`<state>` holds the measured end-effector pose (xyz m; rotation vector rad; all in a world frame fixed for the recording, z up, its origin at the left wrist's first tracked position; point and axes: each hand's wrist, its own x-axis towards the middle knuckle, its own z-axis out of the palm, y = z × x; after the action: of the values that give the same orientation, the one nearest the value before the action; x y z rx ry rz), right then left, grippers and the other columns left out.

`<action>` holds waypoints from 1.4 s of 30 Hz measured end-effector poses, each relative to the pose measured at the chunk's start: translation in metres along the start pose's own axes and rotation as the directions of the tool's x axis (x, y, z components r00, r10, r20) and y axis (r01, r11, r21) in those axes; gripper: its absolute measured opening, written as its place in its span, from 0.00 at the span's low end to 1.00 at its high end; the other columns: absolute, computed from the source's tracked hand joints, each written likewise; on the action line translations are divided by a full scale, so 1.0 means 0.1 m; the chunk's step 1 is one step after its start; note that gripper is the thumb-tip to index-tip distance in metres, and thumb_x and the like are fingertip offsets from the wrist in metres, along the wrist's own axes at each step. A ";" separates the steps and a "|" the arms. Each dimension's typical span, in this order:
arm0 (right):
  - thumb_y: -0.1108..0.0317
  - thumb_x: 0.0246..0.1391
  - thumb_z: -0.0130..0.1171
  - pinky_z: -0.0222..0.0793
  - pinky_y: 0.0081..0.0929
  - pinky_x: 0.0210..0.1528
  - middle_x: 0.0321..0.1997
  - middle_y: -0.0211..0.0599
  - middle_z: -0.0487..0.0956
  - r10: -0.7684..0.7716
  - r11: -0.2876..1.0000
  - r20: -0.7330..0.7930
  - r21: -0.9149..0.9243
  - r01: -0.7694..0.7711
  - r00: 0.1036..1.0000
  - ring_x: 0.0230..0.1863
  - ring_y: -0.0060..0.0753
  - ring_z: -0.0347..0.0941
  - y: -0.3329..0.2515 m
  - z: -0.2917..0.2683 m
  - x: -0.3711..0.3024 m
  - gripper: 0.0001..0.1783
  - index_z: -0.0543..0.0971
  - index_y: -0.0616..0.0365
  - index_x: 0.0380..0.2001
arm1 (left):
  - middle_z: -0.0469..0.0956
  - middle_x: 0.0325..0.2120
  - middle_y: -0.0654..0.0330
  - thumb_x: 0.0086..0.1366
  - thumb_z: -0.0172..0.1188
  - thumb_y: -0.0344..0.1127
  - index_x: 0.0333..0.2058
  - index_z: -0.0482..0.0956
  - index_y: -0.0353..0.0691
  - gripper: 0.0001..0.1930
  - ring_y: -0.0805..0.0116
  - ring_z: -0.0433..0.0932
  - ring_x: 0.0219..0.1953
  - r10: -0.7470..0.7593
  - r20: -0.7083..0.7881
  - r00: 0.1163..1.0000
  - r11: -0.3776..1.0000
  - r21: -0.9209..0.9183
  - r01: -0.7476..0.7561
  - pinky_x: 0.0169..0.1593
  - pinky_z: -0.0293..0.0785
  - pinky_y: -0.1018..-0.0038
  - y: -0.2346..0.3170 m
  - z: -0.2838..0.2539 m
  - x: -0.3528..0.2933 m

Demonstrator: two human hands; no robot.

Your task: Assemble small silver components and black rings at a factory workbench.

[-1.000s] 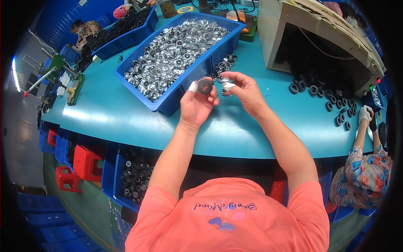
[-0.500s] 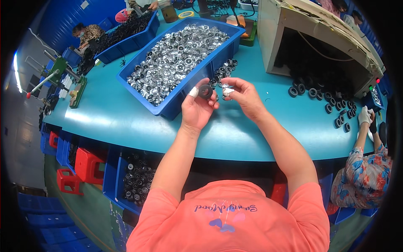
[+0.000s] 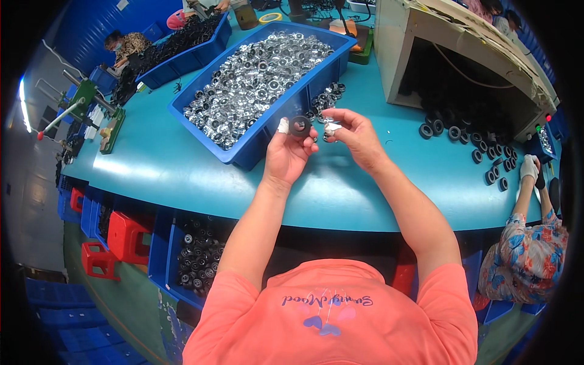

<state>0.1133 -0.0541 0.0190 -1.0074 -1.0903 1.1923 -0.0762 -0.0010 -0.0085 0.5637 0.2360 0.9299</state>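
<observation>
My left hand (image 3: 288,155) holds a black rubber ring (image 3: 300,126) upright between thumb and fingers, with white tape wrapped round one digit. Just to its right, my right hand (image 3: 358,135) pinches a small shiny clear-and-silver wheel hub (image 3: 329,121); white tape covers a finger there too. A small gap parts the ring from the hub. Beyond both hands stands a blue bin (image 3: 226,154) heaped with shiny hubs (image 3: 261,82). Several loose hubs (image 3: 328,97) lie on the teal table (image 3: 201,176) against the bin's right side.
A pale box-like housing (image 3: 395,55) stands at the right, with black rings (image 3: 476,156) scattered before it. At the far right is a co-worker's gloved hand (image 3: 528,167). A green hand press (image 3: 85,97) sits at the left. Red stools (image 3: 129,237) stand below the table.
The ring in my left hand has turned slightly, and its hole looks darker and more filled. Both hands stay almost in place, still close together.
</observation>
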 end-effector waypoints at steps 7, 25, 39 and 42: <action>0.73 0.54 0.63 0.75 0.20 0.44 0.47 0.33 0.81 -0.027 1.000 -0.014 0.012 0.027 1.000 0.39 0.19 0.76 0.02 0.02 0.00 0.21 0.80 0.61 0.53 | 0.81 0.36 0.50 0.77 0.46 0.50 0.40 0.79 0.41 0.20 0.68 0.76 0.31 0.018 -0.031 0.999 1.000 0.025 -0.017 0.39 0.77 0.70 0.01 0.04 -0.01; 0.79 0.49 0.65 0.79 0.23 0.41 0.47 0.33 0.72 -0.206 0.978 0.061 -0.005 0.206 0.977 0.38 0.24 0.80 -0.04 0.16 -0.08 0.20 0.80 0.64 0.48 | 0.79 0.43 0.55 0.76 0.45 0.44 0.61 0.69 0.37 0.22 0.68 0.79 0.39 0.096 -0.029 0.995 0.945 0.317 -0.083 0.44 0.80 0.68 -0.05 0.16 -0.04; 0.80 0.43 0.66 0.77 0.24 0.33 0.35 0.34 0.78 -0.458 0.746 -0.041 -0.561 0.359 0.888 0.30 0.25 0.79 -0.08 0.18 -0.12 0.15 0.84 0.59 0.38 | 0.79 0.44 0.58 0.77 0.47 0.45 0.60 0.71 0.39 0.21 0.69 0.81 0.41 0.133 0.034 0.991 0.837 0.531 -0.131 0.41 0.82 0.69 -0.13 0.14 -0.03; 0.79 0.44 0.66 0.77 0.25 0.32 0.32 0.34 0.78 -0.500 0.696 -0.019 -0.603 0.389 0.866 0.29 0.27 0.79 -0.06 0.19 -0.13 0.14 0.84 0.58 0.38 | 0.79 0.45 0.57 0.76 0.49 0.44 0.60 0.70 0.35 0.22 0.68 0.80 0.43 0.134 0.046 0.990 0.810 0.571 -0.136 0.42 0.81 0.69 -0.13 0.14 -0.04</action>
<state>0.0956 -0.0668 0.0267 -1.1873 -1.4925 0.3412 -0.0642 -0.0153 -0.0045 1.1558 0.4876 0.9951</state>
